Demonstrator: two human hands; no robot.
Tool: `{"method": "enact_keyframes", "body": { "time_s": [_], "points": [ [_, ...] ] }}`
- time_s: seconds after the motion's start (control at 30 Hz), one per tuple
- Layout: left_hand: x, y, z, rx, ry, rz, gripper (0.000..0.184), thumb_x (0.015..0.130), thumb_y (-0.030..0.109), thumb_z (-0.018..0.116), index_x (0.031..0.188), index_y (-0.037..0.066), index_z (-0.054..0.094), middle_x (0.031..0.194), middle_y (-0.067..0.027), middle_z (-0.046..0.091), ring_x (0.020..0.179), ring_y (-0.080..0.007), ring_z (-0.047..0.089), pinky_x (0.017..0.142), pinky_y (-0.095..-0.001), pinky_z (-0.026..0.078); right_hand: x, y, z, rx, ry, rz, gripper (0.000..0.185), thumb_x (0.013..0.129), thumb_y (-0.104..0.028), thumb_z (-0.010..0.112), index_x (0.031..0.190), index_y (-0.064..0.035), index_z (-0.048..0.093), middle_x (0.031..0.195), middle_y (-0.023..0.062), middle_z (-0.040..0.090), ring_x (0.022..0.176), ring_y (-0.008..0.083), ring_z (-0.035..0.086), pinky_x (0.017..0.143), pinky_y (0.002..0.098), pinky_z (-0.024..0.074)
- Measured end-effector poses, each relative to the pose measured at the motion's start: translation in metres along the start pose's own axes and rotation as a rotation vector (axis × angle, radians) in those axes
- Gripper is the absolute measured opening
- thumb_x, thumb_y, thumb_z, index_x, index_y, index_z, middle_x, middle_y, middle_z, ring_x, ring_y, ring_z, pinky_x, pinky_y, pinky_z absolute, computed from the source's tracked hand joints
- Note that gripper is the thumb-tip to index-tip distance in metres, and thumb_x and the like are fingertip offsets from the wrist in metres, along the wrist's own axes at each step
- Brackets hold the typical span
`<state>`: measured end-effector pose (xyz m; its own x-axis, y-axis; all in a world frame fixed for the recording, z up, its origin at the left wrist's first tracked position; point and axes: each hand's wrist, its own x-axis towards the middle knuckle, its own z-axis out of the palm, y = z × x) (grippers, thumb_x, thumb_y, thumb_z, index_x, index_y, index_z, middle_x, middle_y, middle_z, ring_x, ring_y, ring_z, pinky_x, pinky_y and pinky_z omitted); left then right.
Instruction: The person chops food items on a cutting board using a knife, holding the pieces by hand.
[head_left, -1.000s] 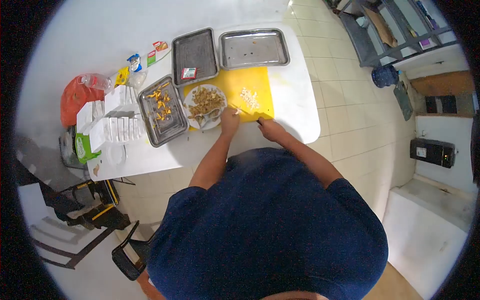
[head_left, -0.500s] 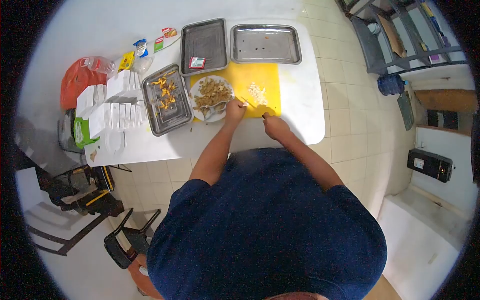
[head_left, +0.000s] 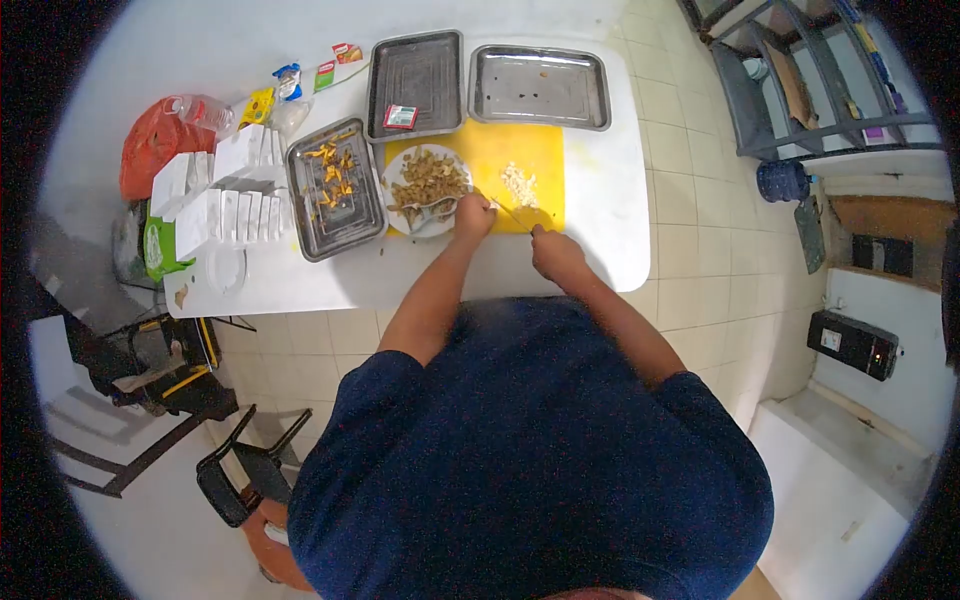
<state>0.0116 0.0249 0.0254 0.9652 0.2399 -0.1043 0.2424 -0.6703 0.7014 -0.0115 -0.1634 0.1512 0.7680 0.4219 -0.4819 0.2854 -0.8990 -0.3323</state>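
My right hand (head_left: 558, 256) is closed around the handle of a knife (head_left: 514, 217), whose thin blade points up and left toward my other hand. The fingers of my left hand (head_left: 474, 216) are pinched together at the knife's tip, on a small pale piece too small to name. Both hands are over the lower edge of a yellow cutting board (head_left: 547, 160). Chopped whitish bits (head_left: 518, 185) lie in a pile on it, just above the blade. Beside my left hand, a white plate (head_left: 399, 166) holds brown chopped food (head_left: 430, 178) and a spoon (head_left: 432, 207).
A metal tray (head_left: 371, 222) with orange-yellow strips stands left of the plate. Two more trays, one dark (head_left: 415, 75) with a red packet (head_left: 401, 117) and one shiny (head_left: 540, 112), sit behind. White boxes (head_left: 236, 215), seasoning packets and a plastic bottle (head_left: 203, 112) crowd the table's left side.
The knife blade now shows more clearly between my hands, its tip near my left fingers. Both hands have shifted only slightly, and the whole view has moved a little.
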Motion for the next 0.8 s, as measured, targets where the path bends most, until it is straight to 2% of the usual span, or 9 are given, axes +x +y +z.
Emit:
{"method": "enact_keyframes", "body": {
  "time_s": [0.1, 0.2, 0.3, 0.4, 0.5, 0.6, 0.7, 0.8],
  "points": [
    [0.003, 0.003, -0.006, 0.077, -0.126, -0.014, 0.011, 0.057, 0.011, 0.068, 0.058, 0.002, 0.060, 0.067, -0.0186, 0.059, 0.067, -0.0335, 0.059, 0.064, -0.0400, 0.048, -0.005, -0.007, -0.001, -0.019, 0.056, -0.007, 0.021, 0.083, -0.010, 0.042, 0.096, 0.0032, 0.052, 0.079, 0.0222, 0.062, 0.074, 0.0361, 0.063, 0.064, 0.0471, 0.0505],
    [0.001, 0.009, -0.010, 0.062, -0.111, -0.031, 0.009, 0.057, 0.009, 0.066, 0.058, 0.002, 0.061, 0.068, -0.0194, 0.059, 0.068, -0.0346, 0.059, 0.064, -0.0410, 0.048, -0.003, -0.010, -0.008, -0.043, 0.094, 0.003, 0.020, 0.082, -0.009, 0.041, 0.094, 0.0028, 0.052, 0.078, 0.0214, 0.063, 0.073, 0.0362, 0.063, 0.064, 0.0476, 0.0506],
    [-0.004, 0.012, -0.010, -0.056, 0.055, -0.016, 0.007, 0.057, 0.008, 0.063, 0.058, 0.002, 0.060, 0.069, -0.0199, 0.060, 0.068, -0.0352, 0.060, 0.063, -0.0419, 0.048, 0.002, -0.006, -0.006, -0.036, 0.091, -0.016, 0.019, 0.082, -0.009, 0.040, 0.092, 0.0026, 0.052, 0.079, 0.0215, 0.063, 0.073, 0.0361, 0.063, 0.064, 0.0477, 0.0507],
    [0.007, 0.001, -0.003, 0.088, -0.107, -0.034, 0.006, 0.056, 0.007, 0.062, 0.060, 0.002, 0.061, 0.070, -0.0198, 0.060, 0.070, -0.0348, 0.060, 0.065, -0.0416, 0.048, 0.005, 0.001, 0.006, -0.013, 0.057, -0.009, 0.019, 0.083, -0.009, 0.040, 0.093, 0.0022, 0.052, 0.080, 0.0218, 0.063, 0.073, 0.0359, 0.063, 0.064, 0.0475, 0.0507],
    [0.007, -0.009, 0.003, -0.004, -0.043, -0.013, 0.009, 0.056, 0.007, 0.062, 0.064, 0.004, 0.062, 0.074, -0.0191, 0.061, 0.073, -0.0341, 0.060, 0.067, -0.0417, 0.048, 0.010, 0.009, 0.012, -0.012, 0.036, 0.000, 0.020, 0.082, -0.010, 0.041, 0.094, 0.0013, 0.053, 0.081, 0.0217, 0.063, 0.074, 0.0357, 0.063, 0.064, 0.0471, 0.0508],
    [0.008, -0.005, 0.001, 0.061, -0.090, -0.046, 0.010, 0.056, 0.007, 0.063, 0.066, 0.005, 0.063, 0.077, -0.0185, 0.061, 0.075, -0.0335, 0.060, 0.069, -0.0414, 0.048, 0.009, 0.011, 0.009, -0.015, 0.032, 0.015, 0.020, 0.082, -0.010, 0.041, 0.095, 0.0004, 0.053, 0.083, 0.0217, 0.063, 0.077, 0.0355, 0.063, 0.066, 0.0469, 0.0507],
    [0.011, -0.012, 0.008, -0.025, -0.047, -0.071, 0.009, 0.057, 0.007, 0.063, 0.065, 0.005, 0.062, 0.076, -0.0183, 0.061, 0.075, -0.0332, 0.060, 0.069, -0.0413, 0.048, 0.005, 0.003, -0.004, -0.010, 0.004, 0.026, 0.020, 0.082, -0.010, 0.041, 0.095, 0.0002, 0.053, 0.084, 0.0218, 0.062, 0.079, 0.0356, 0.063, 0.067, 0.0471, 0.0504],
    [0.008, -0.009, 0.006, 0.025, -0.015, -0.026, 0.009, 0.056, 0.009, 0.064, 0.064, 0.005, 0.062, 0.075, -0.0185, 0.061, 0.074, -0.0326, 0.060, 0.069, -0.0409, 0.049, 0.008, 0.005, -0.001, 0.001, 0.006, 0.009, 0.020, 0.082, -0.010, 0.041, 0.094, 0.0004, 0.053, 0.085, 0.0220, 0.062, 0.079, 0.0359, 0.063, 0.068, 0.0474, 0.0501]
  ]
}}
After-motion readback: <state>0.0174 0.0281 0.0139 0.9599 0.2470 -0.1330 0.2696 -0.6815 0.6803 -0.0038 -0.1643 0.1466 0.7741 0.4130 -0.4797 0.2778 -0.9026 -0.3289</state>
